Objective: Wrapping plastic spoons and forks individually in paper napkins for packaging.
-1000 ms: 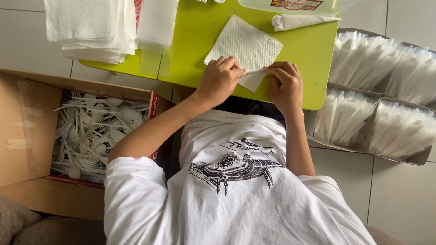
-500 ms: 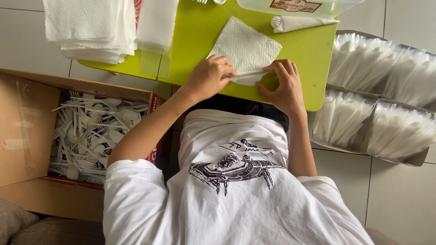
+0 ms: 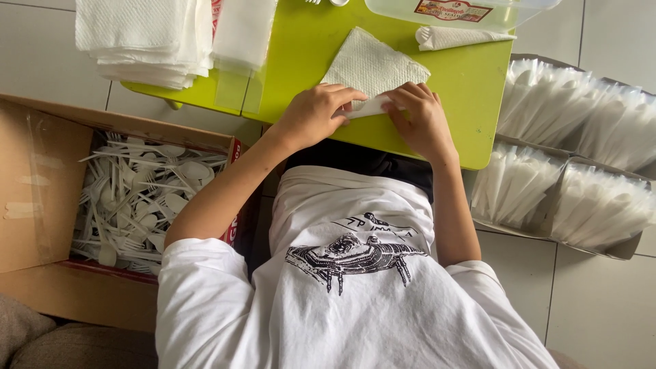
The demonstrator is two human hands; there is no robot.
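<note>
Here, entries for this moment:
Left hand (image 3: 316, 115): on the near edge of the green table (image 3: 471, 89), fingers curled down and pinched on the rolled near end of the white napkin (image 3: 372, 67).
Right hand (image 3: 422, 116): just right of the left hand, fingers bent, tips pressing the same rolled end; both hands grip the roll between them.
Napkin: lies flat at the table's middle, one corner pointing far, near corner rolled up under the fingers.
Rolled napkin (image 3: 456, 37): finished white roll, far right on the table, lying sideways.
Clear container (image 3: 471, 12): far right edge, with a red and yellow label on its side.
Napkin stack (image 3: 143, 37): far left, white, squared pile.
Cardboard box (image 3: 41, 198): left of the person, open, holding loose white plastic forks and spoons (image 3: 137, 198).
Wrapped packs (image 3: 574, 157): right side, rows of clear sleeves with white contents in open trays.
</note>
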